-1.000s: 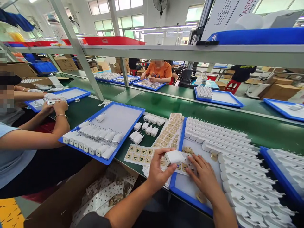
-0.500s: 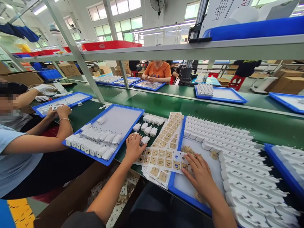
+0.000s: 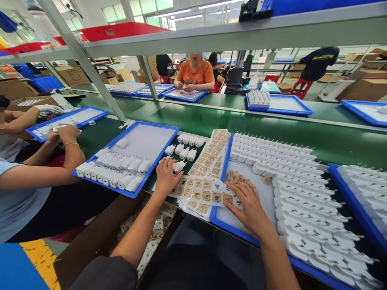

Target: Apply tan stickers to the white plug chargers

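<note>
My left hand rests palm down at the front of a small group of white plug chargers. Its fingers are apart, and a charger lies between forefinger and thumb, touched but still on the table. My right hand lies spread over the right end of a sticker sheet with tan, rounded labels. Several spots on that sheet near the thumb show blue or dark where it differs from the tan. Beneath it are more sticker sheets. My right palm hides the sheet's end.
To the right, a blue-rimmed tray carries dense rows of white chargers and loose tan pieces. Another blue tray with chargers stands left. A co-worker's hands work farther left. A metal shelf crosses overhead.
The view has tipped down, so the scene sits higher in the picture. Both hands keep nearly the same place on the chargers and sheet.
</note>
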### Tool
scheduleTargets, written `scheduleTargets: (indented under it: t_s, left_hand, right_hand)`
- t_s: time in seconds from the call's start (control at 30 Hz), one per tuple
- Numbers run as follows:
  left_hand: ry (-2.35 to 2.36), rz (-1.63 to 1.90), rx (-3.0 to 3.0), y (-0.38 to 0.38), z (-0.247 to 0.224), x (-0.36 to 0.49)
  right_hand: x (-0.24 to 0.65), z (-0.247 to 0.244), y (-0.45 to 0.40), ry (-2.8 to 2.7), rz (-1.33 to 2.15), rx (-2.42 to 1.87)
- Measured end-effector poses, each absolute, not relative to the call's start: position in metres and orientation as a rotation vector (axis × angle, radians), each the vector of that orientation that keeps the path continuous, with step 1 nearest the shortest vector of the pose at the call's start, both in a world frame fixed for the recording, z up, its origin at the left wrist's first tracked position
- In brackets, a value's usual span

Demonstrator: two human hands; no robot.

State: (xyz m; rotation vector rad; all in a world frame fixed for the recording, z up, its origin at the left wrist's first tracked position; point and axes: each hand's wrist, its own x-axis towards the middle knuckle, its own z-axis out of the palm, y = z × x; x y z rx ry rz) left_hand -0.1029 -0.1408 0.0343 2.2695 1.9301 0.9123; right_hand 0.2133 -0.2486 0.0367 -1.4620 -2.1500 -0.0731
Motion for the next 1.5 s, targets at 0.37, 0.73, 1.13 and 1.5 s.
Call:
scheduleTargets:
  t_s: [0.37,0.73,1.13,1.5]
  left_hand:
    - [0.845,0.446,1.942,-0.166,0.095,-0.02]
    - [0.88,0.483,1.952,-0.19,0.124,-0.011]
    - [0.645,-0.05,2.008,-0.137,0.118,0.028]
    - [0.5,-0.019,1.384,-0.103,0.073,0.039]
  right_hand:
    - [0.205,0.057,-0.255,-2.03,0.091,-1.304]
    - [0.207,0.063,-0.26,-1.949,0.036,-1.229]
    - [0.21,0.058,-0.258,-1.694,0.091,-1.319]
    - [0.207,0.055,-0.252,-1.914,-0.132,-1.279]
